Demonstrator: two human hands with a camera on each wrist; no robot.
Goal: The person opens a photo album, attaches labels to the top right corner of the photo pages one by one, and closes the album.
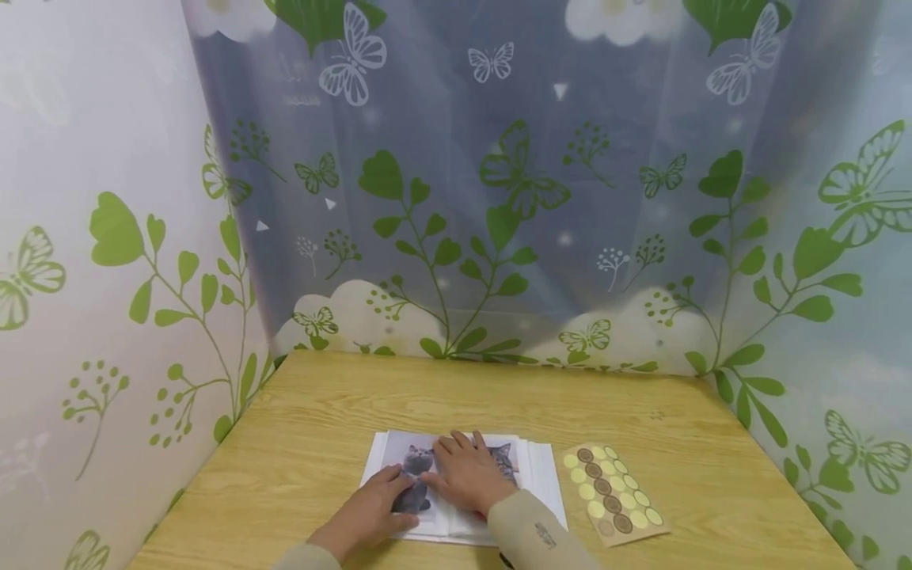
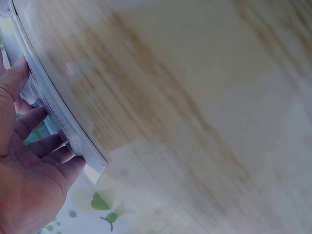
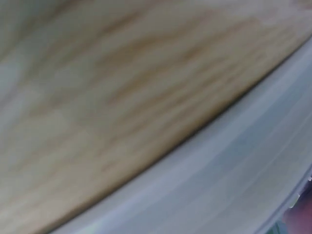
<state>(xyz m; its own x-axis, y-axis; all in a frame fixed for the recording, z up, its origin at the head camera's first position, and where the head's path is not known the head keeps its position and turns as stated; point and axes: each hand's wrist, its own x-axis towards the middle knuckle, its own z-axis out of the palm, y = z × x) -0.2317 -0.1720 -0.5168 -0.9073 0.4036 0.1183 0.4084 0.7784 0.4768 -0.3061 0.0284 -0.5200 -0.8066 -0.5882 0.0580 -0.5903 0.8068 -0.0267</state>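
An open photo album or book with white pages lies on the wooden table, in the lower middle of the head view. A picture of grey cats shows on its left page, and part of another cat picture on the right one. My left hand lies over the lower left page. In the left wrist view its fingertips touch the book's layered page edges. My right hand rests across the middle of the spread with fingers extended, covering part of the right picture.
Right of the book lies a sheet of round yellow and brown stickers. The wood-grain table is enclosed by curtains printed with leaves and butterflies, at the back and both sides.
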